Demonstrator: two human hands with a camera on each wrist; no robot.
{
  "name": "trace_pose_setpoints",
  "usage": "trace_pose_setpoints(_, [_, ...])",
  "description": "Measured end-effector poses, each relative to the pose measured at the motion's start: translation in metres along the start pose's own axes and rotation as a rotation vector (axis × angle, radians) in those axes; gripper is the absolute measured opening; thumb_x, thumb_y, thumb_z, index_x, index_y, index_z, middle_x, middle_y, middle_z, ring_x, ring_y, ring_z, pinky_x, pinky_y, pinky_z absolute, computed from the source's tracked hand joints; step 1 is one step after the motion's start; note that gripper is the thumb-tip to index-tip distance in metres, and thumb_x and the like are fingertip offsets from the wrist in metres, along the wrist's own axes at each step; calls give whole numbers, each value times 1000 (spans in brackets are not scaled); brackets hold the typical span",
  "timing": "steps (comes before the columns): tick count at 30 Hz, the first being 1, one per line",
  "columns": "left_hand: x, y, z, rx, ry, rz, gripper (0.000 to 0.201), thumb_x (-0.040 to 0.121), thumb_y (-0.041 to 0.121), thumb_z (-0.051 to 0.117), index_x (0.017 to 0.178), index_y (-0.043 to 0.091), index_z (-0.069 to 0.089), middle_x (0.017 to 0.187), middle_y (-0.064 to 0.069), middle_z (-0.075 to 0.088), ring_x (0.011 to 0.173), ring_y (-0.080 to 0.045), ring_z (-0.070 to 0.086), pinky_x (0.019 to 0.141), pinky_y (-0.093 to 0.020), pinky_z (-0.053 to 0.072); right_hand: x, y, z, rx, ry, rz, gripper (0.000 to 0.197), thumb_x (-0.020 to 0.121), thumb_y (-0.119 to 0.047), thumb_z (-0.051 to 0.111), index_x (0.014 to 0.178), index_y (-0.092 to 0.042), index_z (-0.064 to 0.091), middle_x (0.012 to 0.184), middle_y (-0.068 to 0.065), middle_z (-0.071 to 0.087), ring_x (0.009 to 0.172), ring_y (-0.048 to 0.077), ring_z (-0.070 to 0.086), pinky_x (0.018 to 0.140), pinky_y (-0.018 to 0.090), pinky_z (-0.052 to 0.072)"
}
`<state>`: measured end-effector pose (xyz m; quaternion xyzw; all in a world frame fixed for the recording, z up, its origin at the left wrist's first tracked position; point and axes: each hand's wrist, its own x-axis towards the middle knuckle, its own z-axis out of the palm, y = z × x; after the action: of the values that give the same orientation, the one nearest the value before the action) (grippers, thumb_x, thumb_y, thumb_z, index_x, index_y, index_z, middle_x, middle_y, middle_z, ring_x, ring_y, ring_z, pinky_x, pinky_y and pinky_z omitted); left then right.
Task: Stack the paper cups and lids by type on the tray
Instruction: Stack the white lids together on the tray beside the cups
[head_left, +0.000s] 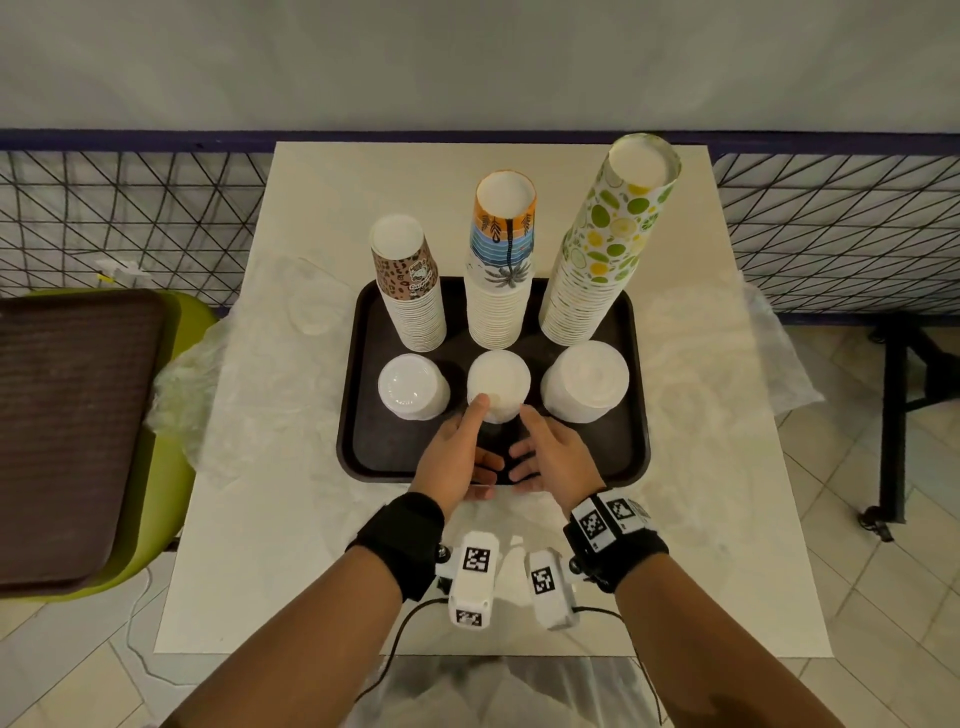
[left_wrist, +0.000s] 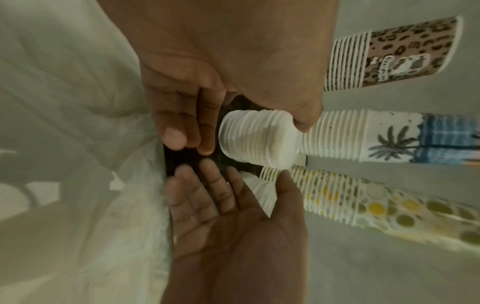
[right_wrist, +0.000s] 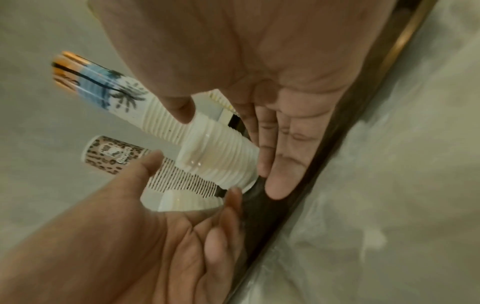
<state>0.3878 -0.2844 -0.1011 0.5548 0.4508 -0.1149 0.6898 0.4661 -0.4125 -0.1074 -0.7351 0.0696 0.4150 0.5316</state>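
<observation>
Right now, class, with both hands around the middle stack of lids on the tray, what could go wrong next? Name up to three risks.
1. The left hand has its thumb on the middle lid stack, the right hand beside it; an uneven push could tip the stack.
2. The palm-tree cup stack stands right behind; a shoved lid stack could knock it.
3. The lime-print cup stack is tall and appears to lean; jolting the tray could topple it.

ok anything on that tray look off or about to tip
Mostly tidy. The one oddity: the tall lime-print cup stack at the tray's far right appears to lean right, though the wide lens may exaggerate it. The left hand thumb touches the middle lid stack, which stands upright.
</observation>
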Motion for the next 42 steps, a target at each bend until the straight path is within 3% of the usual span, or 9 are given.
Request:
trace_pose_setpoints(5, [-28, -16, 5, 223, 10, 167, 33, 104, 42, 59, 127, 19, 64, 95, -10, 74, 75, -16, 67, 71, -35, 63, -33, 11, -52, -365, 236, -385, 4, 93, -22, 65, 95, -22, 69, 86, -4, 69, 75, 12, 67, 73, 41, 62])
trace_pose_setpoints(8, [-29, -21, 26, 422, 19, 387, 37, 103, 34, 63, 137, 20, 60, 104, 2, 71, 86, -9, 68, 85, -33, 62, -40, 6, -87, -438, 442, -606, 30, 87, -16, 71, 115, -22, 63, 112, -1, 56, 90, 6, 59, 79, 34, 57])
trace_pose_setpoints(11, [-22, -19, 58, 543, 16, 517, 50, 104, 39, 59, 151, 26, 46, 135, 5, 59, 112, -8, 63, 101, -31, 55, -23, -9, -111, -475, 461, -688, 56, 88, -24, 72, 139, -26, 49, 136, 0, 41, 122, 20, 51, 96, 35, 49])
trace_pose_setpoints(15, [-10, -11, 100, 344, 36, 445, 59, 105, 46, 54, 159, 29, 36, 155, 3, 48, 134, -15, 55, 115, -36, 47, 13, -31, -118, -327, 280, -510, 63, 96, -35, 64, 152, -26, 36, 153, 2, 39, 137, 20, 45, 107, 36, 43])
trace_pose_setpoints(21, [4, -4, 137, -5, 145, 341, 65, 94, 65, 54, 152, 39, 45, 150, 11, 55, 134, -8, 53, 118, -41, 43, 37, -36, -122, -308, 38, -333, 60, 101, -39, 55, 155, -22, 37, 155, 3, 46, 140, 21, 45, 102, 24, 34])
trace_pose_setpoints(27, [12, 0, 147, -79, 223, 285, 79, 80, 78, 50, 147, 38, 52, 142, 11, 62, 131, -14, 58, 115, -47, 47, 44, -29, -124, -358, -56, -381, 51, 102, -34, 53, 151, -27, 40, 145, 1, 53, 120, 12, 49, 96, 25, 37])
trace_pose_setpoints(33, [12, 3, 152, -51, 259, 283, 65, 89, 69, 52, 142, 32, 58, 135, 4, 66, 126, -18, 62, 115, -47, 47, 54, -23, -127, -417, -57, -422, 51, 102, -36, 52, 150, -24, 40, 147, 5, 51, 130, 23, 51, 99, 26, 38])
trace_pose_setpoints(37, [14, 5, 154, -110, 275, 253, 77, 77, 73, 54, 142, 32, 61, 134, 8, 67, 126, -15, 62, 115, -45, 48, 61, -21, -128, -448, -58, -407, 55, 101, -41, 51, 152, -25, 38, 148, 7, 49, 130, 25, 51, 103, 29, 40])
trace_pose_setpoints(42, [15, 4, 154, -118, 264, 260, 53, 92, 56, 54, 137, 30, 63, 123, 12, 70, 122, -14, 65, 113, -45, 49, 61, -21, -127, -450, -63, -390, 57, 99, -45, 51, 152, -26, 39, 147, 6, 49, 131, 25, 50, 109, 39, 44])
